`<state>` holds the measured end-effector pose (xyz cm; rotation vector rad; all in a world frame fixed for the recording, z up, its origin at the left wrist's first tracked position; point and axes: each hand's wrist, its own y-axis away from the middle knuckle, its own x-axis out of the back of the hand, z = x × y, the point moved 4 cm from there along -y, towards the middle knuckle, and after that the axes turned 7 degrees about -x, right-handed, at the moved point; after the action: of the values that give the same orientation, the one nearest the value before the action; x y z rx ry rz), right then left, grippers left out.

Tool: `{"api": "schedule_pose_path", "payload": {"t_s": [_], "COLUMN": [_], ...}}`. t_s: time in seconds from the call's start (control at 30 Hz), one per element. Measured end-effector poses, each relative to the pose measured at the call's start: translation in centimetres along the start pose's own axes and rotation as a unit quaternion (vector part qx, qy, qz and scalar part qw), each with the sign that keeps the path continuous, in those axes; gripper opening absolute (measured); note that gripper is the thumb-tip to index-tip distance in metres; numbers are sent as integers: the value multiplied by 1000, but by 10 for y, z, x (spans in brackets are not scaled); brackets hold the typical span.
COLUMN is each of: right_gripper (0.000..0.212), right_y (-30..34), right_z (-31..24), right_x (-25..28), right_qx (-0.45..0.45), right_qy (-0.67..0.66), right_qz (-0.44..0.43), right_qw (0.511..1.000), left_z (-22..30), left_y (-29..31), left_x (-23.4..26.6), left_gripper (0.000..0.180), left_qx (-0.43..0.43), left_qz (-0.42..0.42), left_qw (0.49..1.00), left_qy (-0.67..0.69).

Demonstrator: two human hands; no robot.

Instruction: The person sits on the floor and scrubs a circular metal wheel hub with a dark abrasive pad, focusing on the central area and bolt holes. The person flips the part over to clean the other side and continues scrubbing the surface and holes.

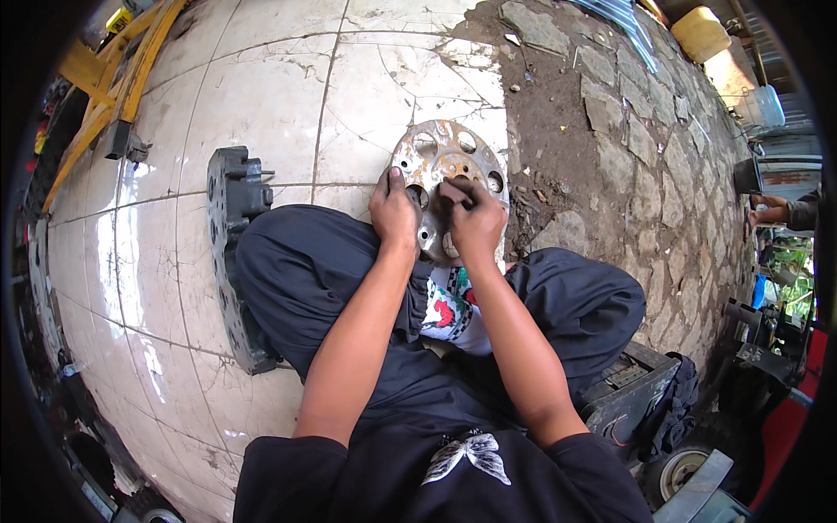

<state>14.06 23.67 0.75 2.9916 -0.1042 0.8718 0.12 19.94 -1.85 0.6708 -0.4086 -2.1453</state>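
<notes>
A round, rust-stained metal disc with large holes round its rim (450, 163) rests tilted in front of my crossed legs. My left hand (394, 212) grips its left edge, thumb on the face and the other fingers mostly hidden. In my right hand (479, 228) a small dark brown piece (452, 192) is pinched and pressed against the disc's middle; whether it is sandpaper or a block I cannot tell. Just below the disc, between my legs, lies white cloth with a red and green pattern (455, 312).
On the tiles left of my knee stands a long dark metal engine part (225, 270). A yellow frame (135, 74) is at the upper left. Rough stone paving (602, 131) lies right. A dark box (632, 392) and a wheel (682, 471) sit lower right. Another person's limb (772, 212) shows far right.
</notes>
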Motion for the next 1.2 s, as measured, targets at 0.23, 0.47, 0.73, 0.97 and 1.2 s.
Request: {"api": "schedule_pose_path", "payload": {"t_s": [0.23,0.47,0.73,0.97,1.2], "right_gripper": [28,29,33,34,34], "right_y": [-18,11,-15,4,-4], "right_z": [2,16,-8,4,-7], "right_x": [-9,7,-14,-1,-11], "right_qx": [-16,-35,-29,-25,40], "right_qy": [36,-10,-4,-11,33], "right_qz": [9,-15,28,16,48], "right_qw": [999,999,999,999,997], "left_z": [-3,0,-1,-2,12], "left_y": [0,3,-4,-1,7], "left_x": [0,0,-1,-2,-2], "left_gripper": [32,29,31,31,26], "left_qx": [-10,3,-9,-9,21], "left_qz": [-20,-9,-9,-16,-30], "left_qw": [999,1000,999,1000,999], "left_qy": [-36,-19,-33,-10,11]}}
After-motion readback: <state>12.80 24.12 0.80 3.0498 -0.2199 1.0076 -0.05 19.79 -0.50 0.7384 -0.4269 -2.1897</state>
